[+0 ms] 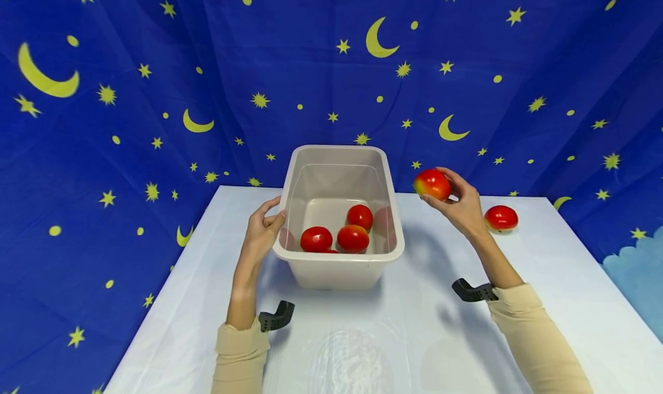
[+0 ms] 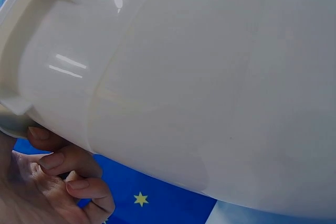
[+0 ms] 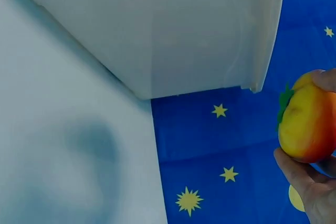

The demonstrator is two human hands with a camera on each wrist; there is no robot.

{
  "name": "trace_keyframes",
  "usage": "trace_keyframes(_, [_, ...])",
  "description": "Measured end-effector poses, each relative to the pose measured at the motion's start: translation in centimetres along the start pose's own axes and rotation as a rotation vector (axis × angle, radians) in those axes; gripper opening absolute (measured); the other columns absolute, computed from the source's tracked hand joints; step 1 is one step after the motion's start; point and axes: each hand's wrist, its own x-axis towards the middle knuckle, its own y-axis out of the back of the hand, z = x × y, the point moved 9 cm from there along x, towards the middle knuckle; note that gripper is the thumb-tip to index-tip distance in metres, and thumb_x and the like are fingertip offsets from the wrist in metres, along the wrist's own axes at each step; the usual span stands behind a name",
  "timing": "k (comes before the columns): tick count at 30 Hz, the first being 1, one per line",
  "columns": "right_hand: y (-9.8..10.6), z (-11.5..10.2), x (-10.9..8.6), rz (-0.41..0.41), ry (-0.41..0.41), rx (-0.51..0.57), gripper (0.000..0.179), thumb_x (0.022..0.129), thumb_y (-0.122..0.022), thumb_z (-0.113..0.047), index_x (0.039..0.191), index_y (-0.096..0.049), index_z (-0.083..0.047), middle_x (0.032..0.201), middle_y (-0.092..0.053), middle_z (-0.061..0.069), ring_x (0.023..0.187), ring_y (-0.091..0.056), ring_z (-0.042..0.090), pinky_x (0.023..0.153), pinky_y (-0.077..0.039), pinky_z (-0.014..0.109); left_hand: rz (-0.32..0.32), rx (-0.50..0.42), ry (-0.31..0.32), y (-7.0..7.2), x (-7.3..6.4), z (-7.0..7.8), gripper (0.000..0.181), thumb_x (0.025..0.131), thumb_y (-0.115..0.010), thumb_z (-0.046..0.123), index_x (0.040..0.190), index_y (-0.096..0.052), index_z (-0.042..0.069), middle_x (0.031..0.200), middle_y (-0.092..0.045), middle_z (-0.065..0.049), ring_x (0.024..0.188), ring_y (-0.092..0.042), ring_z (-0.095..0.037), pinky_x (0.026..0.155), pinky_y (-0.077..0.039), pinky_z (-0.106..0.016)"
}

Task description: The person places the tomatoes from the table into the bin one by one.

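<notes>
A pale grey plastic bin (image 1: 339, 273) stands on the table, with several red fruits (image 1: 353, 239) in its near end. My left hand (image 1: 262, 230) grips the bin's left rim, thumb on top; in the left wrist view its curled fingers (image 2: 79, 184) sit under the rim beside the outer wall. To the right of the bin, my right hand (image 1: 461, 201) holds a shiny red-and-yellow fruit (image 1: 432, 184) up above the table between thumb and fingers. The right wrist view shows that fruit's yellow end and a green leafy cap (image 3: 285, 102).
Another red fruit (image 1: 500, 218) lies on the white table (image 1: 549, 267) at the right, beyond the right wrist. A blue cloth (image 1: 311, 66) with yellow moons and stars hangs behind and at both sides. Black wrist mounts (image 1: 277, 316) stick out from both sleeves.
</notes>
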Motion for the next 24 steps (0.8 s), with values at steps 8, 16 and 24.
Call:
trace_keyframes(8, [-0.1, -0.6, 0.0, 0.029, 0.046, -0.038, 0.067, 0.081, -0.08, -0.014, 0.141, -0.05, -0.009, 0.134, -0.058, 0.021, 0.104, -0.057, 0.029, 0.074, -0.045, 0.005, -0.004, 0.008, -0.002, -0.1, -0.1, 0.1, 0.047, 0.1, -0.052, 0.013, 0.145, -0.043, 0.005, 0.112, -0.067, -0.03, 0.071, -0.066, -0.004, 0.064, -0.052, -0.021])
trace_keyframes(16, [-0.4, -1.9, 0.0, 0.015, 0.128, -0.048, 0.064, 0.077, -0.082, -0.009, 0.136, -0.055, -0.006, 0.13, -0.06, 0.021, 0.106, -0.06, 0.038, 0.073, -0.045, 0.005, 0.001, -0.013, -0.013, -0.1, -0.2, 0.3, 0.046, 0.1, -0.052, 0.011, 0.145, -0.044, 0.003, 0.11, -0.067, -0.031, 0.069, -0.066, -0.004, 0.063, -0.052, -0.021])
trace_keyframes(24, [-0.2, -3.2, 0.0, 0.038, 0.147, -0.048, 0.064, 0.074, -0.084, -0.006, 0.132, -0.058, -0.004, 0.127, -0.062, 0.019, 0.111, -0.06, 0.033, 0.075, -0.046, 0.006, 0.004, -0.022, -0.015, -0.1, -0.1, 0.2, 0.046, 0.1, -0.052, 0.01, 0.144, -0.044, 0.002, 0.109, -0.068, -0.031, 0.068, -0.066, -0.003, 0.063, -0.052, -0.022])
